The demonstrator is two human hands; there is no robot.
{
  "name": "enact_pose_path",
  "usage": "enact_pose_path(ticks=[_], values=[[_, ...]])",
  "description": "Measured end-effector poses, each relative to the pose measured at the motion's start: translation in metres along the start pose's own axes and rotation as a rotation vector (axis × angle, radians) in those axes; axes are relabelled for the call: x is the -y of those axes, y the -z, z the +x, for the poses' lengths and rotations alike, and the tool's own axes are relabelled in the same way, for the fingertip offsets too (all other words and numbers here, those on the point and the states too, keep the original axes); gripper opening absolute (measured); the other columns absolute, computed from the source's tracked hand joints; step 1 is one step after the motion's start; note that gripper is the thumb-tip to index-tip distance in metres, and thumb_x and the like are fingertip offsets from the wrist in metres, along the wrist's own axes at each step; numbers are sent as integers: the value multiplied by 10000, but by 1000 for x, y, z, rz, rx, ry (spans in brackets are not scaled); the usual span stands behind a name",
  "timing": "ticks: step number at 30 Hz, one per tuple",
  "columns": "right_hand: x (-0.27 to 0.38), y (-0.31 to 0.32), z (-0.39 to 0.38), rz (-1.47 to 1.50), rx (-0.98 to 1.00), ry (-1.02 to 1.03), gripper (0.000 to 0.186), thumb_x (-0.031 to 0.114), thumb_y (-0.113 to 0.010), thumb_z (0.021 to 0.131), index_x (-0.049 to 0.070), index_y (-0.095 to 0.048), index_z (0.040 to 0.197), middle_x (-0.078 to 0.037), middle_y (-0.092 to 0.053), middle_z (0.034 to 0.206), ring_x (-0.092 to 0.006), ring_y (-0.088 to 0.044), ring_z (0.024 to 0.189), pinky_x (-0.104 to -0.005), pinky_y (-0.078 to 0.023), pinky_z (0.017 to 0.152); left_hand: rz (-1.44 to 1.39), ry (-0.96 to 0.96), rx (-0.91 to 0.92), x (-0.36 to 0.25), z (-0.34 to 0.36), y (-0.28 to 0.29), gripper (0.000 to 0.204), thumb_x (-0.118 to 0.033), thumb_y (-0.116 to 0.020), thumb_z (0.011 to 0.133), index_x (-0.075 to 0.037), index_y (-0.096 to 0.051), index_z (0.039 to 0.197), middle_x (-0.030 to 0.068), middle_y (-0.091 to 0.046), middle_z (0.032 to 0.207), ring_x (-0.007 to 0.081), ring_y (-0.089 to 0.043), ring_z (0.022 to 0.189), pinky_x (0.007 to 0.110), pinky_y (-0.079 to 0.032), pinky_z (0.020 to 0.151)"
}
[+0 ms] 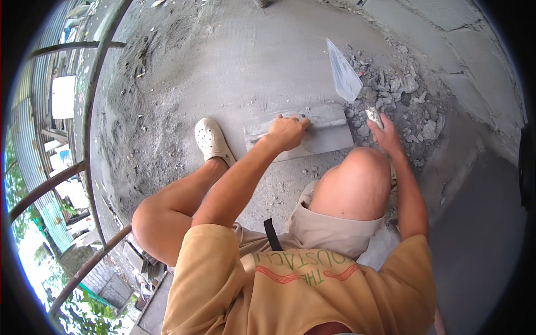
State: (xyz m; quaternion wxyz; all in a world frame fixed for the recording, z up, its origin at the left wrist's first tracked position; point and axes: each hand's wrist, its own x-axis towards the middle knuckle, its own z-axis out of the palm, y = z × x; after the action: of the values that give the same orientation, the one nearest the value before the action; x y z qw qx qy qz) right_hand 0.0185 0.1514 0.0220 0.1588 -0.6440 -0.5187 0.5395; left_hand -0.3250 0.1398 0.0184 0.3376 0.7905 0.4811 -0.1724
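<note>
In the head view, a flat rectangular float (304,131) is gripped at frame centre by the left hand (286,132) and pressed on the grey cement floor (234,61). A pointed trowel (344,72), upper right, is grasped by the right hand (385,134) beside the rubble pile (402,100); a white clog (212,140) is seen left of centre

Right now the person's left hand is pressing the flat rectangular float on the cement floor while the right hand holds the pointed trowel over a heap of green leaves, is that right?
Not quite: in the head view the pointed trowel in the right hand rests over grey rubble, not leaves. The left hand does press the flat float on the cement floor.
</note>
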Motion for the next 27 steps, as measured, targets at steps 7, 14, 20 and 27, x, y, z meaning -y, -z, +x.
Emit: enact_pose_path(ticks=[7, 14, 20, 27], values=[[30, -109, 58, -40, 245, 118, 446, 440, -640, 932, 21, -584, 1075, -139, -646, 838, -239, -614, 729, -404, -492, 653, 228, 219, 10, 68, -129, 135, 270, -322, -605, 947, -134, -630, 1139, 141, -698, 974, 362, -677, 871, 477, -523, 745], [36, -226, 52, -209, 476, 147, 598, 496, -623, 908, -42, -561, 1162, -274, -666, 1051, -418, -661, 964, -479, -502, 817, 295, 526, -186, 123, -242, 182, 281, -314, -596, 945, -82, -648, 1095, 179, -701, 904, 375, -680, 878, 484, -516, 757], [-10, -162, 1, -125, 329, 23, 537, 421, -662, 904, -27, -573, 1185, -265, -669, 1065, -407, -653, 995, -459, -496, 838, -428, 709, -533, 189, -264, 143, 360, -394, -565, 1002, -45, -649, 975, 26, -551, 607, 145, -549, 570, 336, -430, 555], [7, -156, -8, -187, 240, 88, 447, 412, -649, 918, 6, -567, 1086, -264, -662, 968, -427, -645, 912, -470, -490, 776, -1590, 758, -823, 218, -263, 35, 378, -425, -475, 1039, -90, -636, 974, 11, -587, 745, 96, -528, 575, 264, -444, 520]])
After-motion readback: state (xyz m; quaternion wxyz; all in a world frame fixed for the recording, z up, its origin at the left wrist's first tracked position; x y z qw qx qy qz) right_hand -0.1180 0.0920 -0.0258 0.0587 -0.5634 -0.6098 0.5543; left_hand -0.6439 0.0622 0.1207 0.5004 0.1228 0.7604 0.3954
